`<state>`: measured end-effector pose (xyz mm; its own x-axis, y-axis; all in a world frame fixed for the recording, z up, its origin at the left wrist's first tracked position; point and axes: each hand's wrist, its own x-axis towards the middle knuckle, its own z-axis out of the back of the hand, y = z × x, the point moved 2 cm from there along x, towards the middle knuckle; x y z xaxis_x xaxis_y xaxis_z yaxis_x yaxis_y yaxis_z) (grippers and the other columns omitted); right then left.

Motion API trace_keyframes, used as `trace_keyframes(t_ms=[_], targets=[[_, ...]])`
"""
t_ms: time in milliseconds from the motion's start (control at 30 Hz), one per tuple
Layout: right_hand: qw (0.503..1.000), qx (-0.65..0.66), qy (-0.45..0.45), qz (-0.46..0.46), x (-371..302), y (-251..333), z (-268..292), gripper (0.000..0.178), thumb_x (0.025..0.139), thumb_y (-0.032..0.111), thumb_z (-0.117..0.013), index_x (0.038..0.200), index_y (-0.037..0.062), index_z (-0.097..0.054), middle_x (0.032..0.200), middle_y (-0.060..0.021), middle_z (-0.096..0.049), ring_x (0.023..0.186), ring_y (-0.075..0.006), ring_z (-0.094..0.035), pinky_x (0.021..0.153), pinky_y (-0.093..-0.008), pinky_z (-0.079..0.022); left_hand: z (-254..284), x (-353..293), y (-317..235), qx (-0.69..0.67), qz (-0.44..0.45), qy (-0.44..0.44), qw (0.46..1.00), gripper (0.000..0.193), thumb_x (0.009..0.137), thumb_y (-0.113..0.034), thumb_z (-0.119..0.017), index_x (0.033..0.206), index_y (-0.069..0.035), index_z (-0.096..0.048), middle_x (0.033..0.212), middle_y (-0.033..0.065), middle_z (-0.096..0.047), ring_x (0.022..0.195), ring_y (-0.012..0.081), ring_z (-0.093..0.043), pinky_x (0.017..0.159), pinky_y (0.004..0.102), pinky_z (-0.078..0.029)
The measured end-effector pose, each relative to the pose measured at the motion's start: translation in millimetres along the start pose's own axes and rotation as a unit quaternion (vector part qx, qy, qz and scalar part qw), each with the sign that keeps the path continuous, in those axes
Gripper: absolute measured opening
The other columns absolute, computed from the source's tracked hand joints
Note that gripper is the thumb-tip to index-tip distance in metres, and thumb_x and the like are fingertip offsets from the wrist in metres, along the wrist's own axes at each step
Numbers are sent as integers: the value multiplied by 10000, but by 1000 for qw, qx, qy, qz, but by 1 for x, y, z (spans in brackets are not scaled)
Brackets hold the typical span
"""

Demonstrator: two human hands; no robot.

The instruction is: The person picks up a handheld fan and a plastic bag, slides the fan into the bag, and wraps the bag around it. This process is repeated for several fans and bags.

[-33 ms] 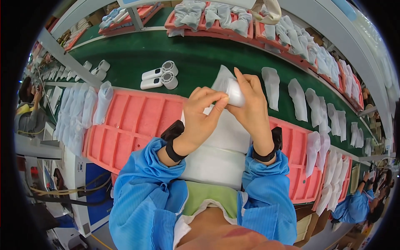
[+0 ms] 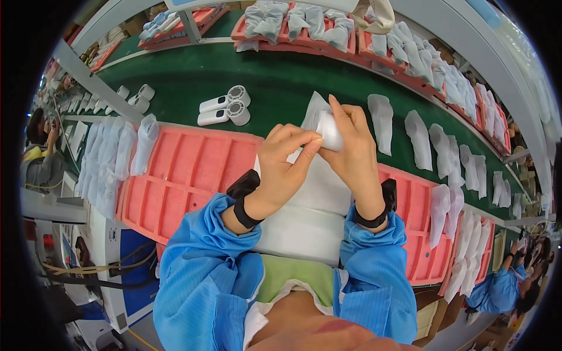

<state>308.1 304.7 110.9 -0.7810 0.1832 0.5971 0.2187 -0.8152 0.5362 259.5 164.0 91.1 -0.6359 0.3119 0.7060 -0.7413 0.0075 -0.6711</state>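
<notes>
In front of me is a white rounded device (image 2: pixel 329 133) in a translucent pouch (image 2: pixel 314 106), whose loose end points away to the far left. My right hand (image 2: pixel 350 130) curls around the device from the right, its index finger raised. With thumb and forefinger, my left hand (image 2: pixel 290 151) pinches the pouch's near edge against the device. Fingers and pouch hide the device's full shape. Beneath my hands lies a stack of white translucent pouches (image 2: pixel 301 231). Further left, two bare white handheld devices with round ring heads (image 2: pixel 225 111) lie side by side on the green belt.
Pink compartment trays (image 2: pixel 187 169) flank the stack on both sides. Bagged devices stand in a row at the left (image 2: pixel 108 155), and several more lie along the green belt (image 2: pixel 281 76) to the right. Loaded pink trays (image 2: pixel 295 38) line the far shelf. A co-worker (image 2: pixel 497 289) is at the right.
The pouch's loose end has shifted slightly to the right, and my left hand has moved a little with it. My grip on the device is the same.
</notes>
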Motion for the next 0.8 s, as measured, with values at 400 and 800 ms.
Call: trace_keyframes(t_ms=[400, 800], targets=[[996, 80, 18, 20, 1, -24, -14, 615, 671, 26, -776, 1245, 10, -558, 1067, -121, -587, 896, -272, -635, 748, -343, -523, -2, 3, -8, 13, -25, 27, 999, 259, 732, 17, -734, 975, -60, -685, 898, 81, -608, 694, 193, -568, 561, 293, -457], [947, 317, 48, -26, 0, 5, -19, 567, 726, 119, -800, 1208, 7, -523, 1102, -112, -570, 1005, -208, -607, 788, -330, -526, 29, 25, 27, -43, -24, 28, 998, 473, 722, -12, -749, 1166, -90, -604, 1215, 105, -500, 961, 242, -604, 768, 317, -520]])
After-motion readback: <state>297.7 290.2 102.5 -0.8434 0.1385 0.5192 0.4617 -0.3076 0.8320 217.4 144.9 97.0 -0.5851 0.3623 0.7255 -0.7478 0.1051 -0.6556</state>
